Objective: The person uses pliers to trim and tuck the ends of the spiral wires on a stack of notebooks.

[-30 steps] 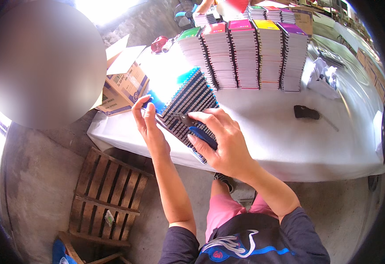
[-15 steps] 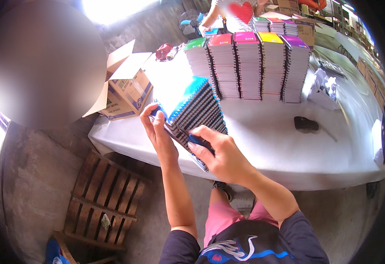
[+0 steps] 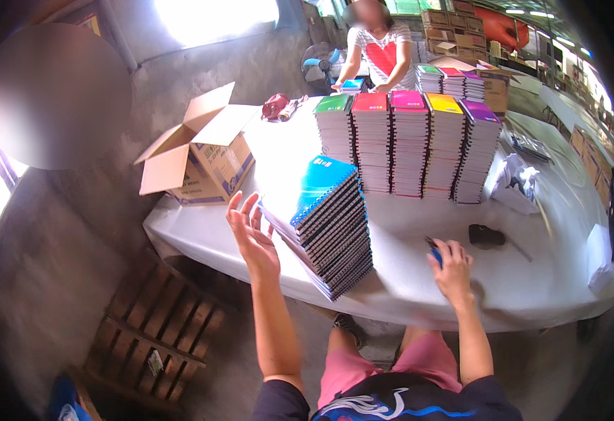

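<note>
A tall stack of blue-covered spiral notebooks (image 3: 328,231) stands near the front edge of the table, its black coil bindings facing right. My left hand (image 3: 256,238) is at the stack's left side, fingers spread and slightly curled; whether they touch the pages is unclear. To the right of the stack, just above the tabletop, my right hand (image 3: 453,270) is closed around a small blue-handled tool (image 3: 434,254) with a dark tip. It looks like pliers, though its exact kind is hard to make out.
Behind are stacks of green, red, pink, yellow and purple spiral notebooks (image 3: 408,151). An open cardboard box (image 3: 215,168) sits left. A dark object (image 3: 487,236) and crumpled white paper (image 3: 516,184) lie right. Across the table, another person (image 3: 385,56) handles blue notebooks. A wooden pallet (image 3: 156,330) is lower left.
My right hand has drawn away from the coil bindings to the right, still holding the tool. My left hand has loosened from the top corner of the stack. The view has tilted up.
</note>
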